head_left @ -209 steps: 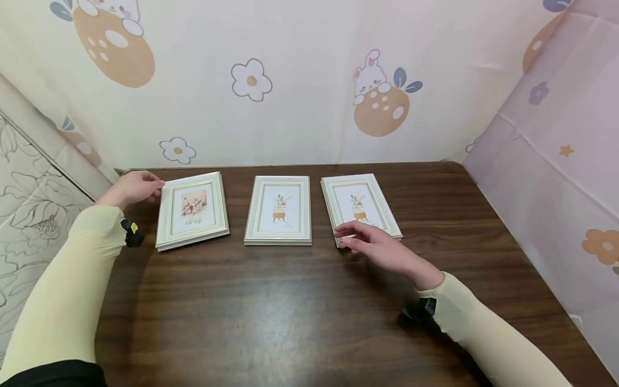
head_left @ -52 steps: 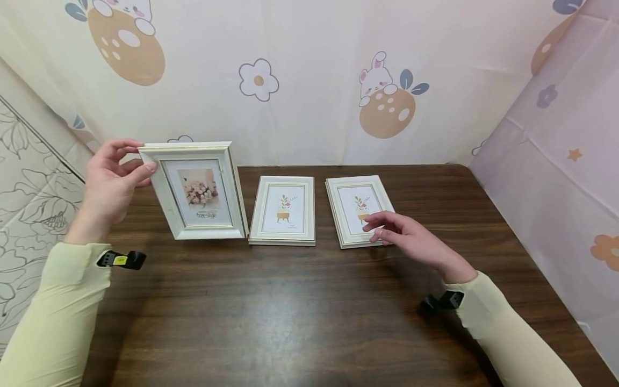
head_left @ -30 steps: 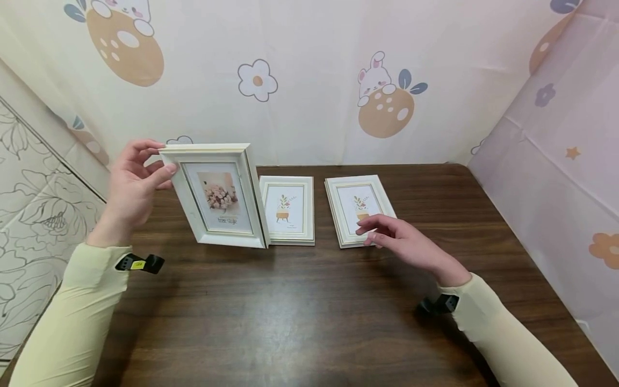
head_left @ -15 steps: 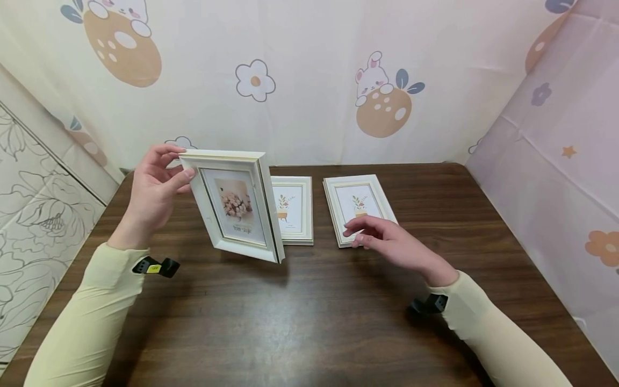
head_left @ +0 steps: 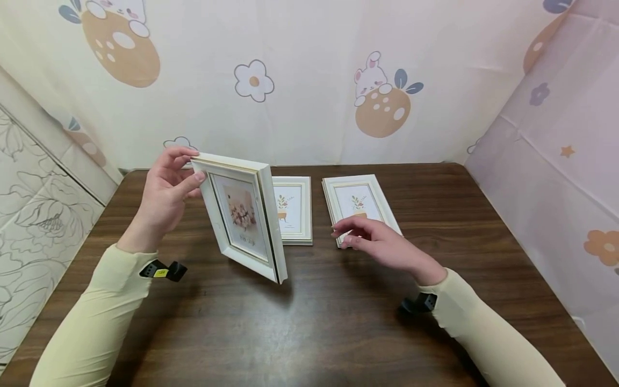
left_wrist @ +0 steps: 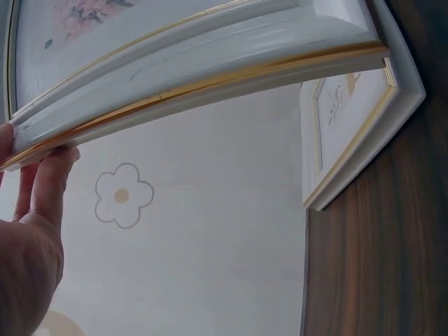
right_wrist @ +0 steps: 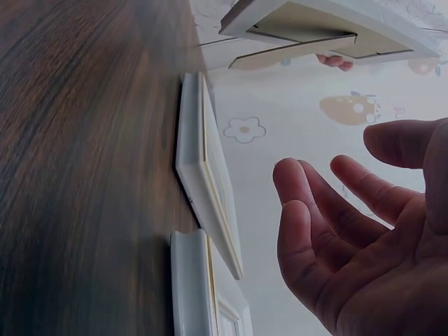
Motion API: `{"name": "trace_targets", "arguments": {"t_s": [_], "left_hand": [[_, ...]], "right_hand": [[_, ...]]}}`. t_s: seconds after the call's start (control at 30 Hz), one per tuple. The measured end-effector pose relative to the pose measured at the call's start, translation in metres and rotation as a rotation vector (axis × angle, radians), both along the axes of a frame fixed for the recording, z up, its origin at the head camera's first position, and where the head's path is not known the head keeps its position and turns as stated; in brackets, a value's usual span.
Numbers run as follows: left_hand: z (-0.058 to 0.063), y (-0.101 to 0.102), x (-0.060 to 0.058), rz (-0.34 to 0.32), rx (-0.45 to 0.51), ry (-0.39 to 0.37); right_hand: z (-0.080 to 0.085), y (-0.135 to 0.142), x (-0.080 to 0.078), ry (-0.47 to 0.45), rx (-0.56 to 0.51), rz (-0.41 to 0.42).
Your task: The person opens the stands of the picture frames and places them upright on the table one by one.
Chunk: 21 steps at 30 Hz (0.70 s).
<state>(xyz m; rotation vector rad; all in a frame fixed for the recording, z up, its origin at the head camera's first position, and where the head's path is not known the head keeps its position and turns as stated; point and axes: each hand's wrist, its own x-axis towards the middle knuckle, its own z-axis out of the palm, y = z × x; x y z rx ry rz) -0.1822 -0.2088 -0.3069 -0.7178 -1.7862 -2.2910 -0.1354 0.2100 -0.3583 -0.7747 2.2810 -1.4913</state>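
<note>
My left hand [head_left: 165, 196] grips the upper left corner of a cream picture frame [head_left: 240, 217] with a pink flower print, thumb in front and fingers behind. The frame stands upright, turned so its face points left and toward me. Its back shows in the right wrist view, where a support leg [right_wrist: 294, 50] angles away from the backing. A second frame [head_left: 296, 210] with a potted-plant print lies flat, partly hidden behind the held one. My right hand [head_left: 384, 247], holding nothing, hovers with loosely bent fingers over the near edge of the third frame [head_left: 355, 196], also flat with a plant print.
The frames are on a dark brown wooden table [head_left: 309, 322]. A pale cloth [head_left: 309, 118] with rabbits and flowers hangs behind its far edge. A lilac cloth [head_left: 556, 177] borders the right side, and a white panel with line-drawn flowers [head_left: 43, 215] the left.
The flower-print frame, earlier flat at the left, was raised upright by my left hand, then carried right and nearer while its face turned leftward. My right hand shifted slightly left.
</note>
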Motion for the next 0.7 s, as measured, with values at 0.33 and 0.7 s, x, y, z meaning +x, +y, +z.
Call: {"name": "trace_targets", "arguments": {"t_s": [0.33,0.7], "left_hand": [[0.005,0.009,0.001,-0.078,0.001,0.017],[0.007,0.019,0.005,-0.128,0.073,0.001]], "right_hand": [[0.001,-0.008,0.001,0.000,0.014,0.014],[0.004,-0.024,0.001,0.036,0.058,0.059]]}}
